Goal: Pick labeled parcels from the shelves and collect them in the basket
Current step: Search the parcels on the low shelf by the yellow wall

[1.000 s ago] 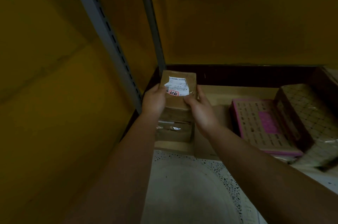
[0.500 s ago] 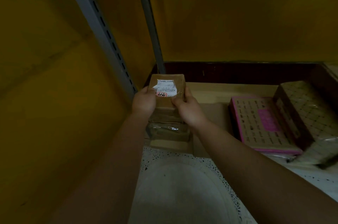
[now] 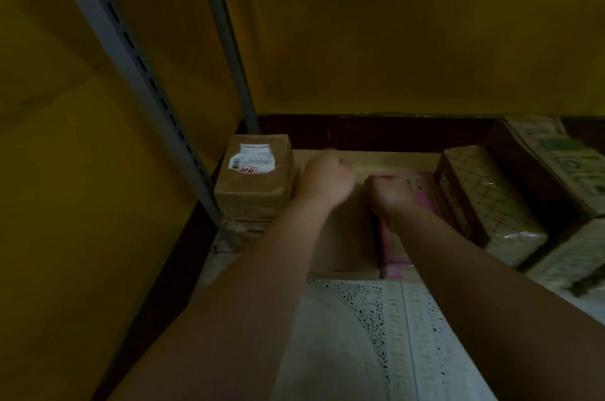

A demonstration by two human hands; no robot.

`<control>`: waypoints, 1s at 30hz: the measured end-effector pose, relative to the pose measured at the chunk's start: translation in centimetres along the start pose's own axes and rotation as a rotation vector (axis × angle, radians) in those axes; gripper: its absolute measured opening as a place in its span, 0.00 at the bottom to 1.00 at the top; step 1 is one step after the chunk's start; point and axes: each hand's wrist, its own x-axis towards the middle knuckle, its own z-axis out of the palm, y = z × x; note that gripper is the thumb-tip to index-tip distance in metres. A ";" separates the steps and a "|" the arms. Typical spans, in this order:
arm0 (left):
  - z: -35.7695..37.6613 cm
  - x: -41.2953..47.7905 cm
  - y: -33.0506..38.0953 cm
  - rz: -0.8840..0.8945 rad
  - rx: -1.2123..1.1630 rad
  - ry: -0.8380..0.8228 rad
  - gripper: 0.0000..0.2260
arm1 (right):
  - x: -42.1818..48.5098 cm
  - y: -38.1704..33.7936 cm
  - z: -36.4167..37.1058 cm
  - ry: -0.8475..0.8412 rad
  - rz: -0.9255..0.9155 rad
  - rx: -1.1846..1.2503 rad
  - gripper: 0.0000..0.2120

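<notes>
A brown taped parcel (image 3: 257,178) with a white label and barcode lies on a stack of similar parcels at the shelf's left end, with no hand on it. Just right of it my left hand (image 3: 327,178) hovers with fingers curled, holding nothing; motion blurs it. My right hand (image 3: 391,196) grips the near top edge of a pink printed box (image 3: 394,253), which stands tilted against a brown lattice-patterned box (image 3: 484,200). No basket is in view.
A flat cardboard box (image 3: 347,237) lies under my hands. Green-printed boxes (image 3: 569,171) fill the right end. Grey slotted uprights (image 3: 131,53) stand at the left, yellow wall behind. A white speckled sheet (image 3: 376,335) covers the near shelf.
Both hands have let go of the labelled brown parcel, which now rests on the left stack. Both hands moved right; the right one has taken hold of the pink box.
</notes>
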 end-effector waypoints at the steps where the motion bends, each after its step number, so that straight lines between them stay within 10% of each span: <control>1: 1.5 -0.1 0.0 -0.051 0.047 -0.101 0.12 | 1.1 0.9 -0.4 -0.005 0.014 -0.012 0.07; 6: 6.5 -0.3 -1.4 -0.271 0.051 -0.318 0.20 | 1.9 1.4 0.1 -0.128 0.129 0.090 0.09; 11: 9.9 2.3 -5.6 -0.496 -0.016 -0.172 0.33 | -2.0 0.2 1.5 -0.195 0.220 0.122 0.16; 30: 5.3 -0.6 -2.6 -0.525 -0.272 -0.265 0.16 | -1.4 1.0 1.0 -0.114 0.262 0.138 0.27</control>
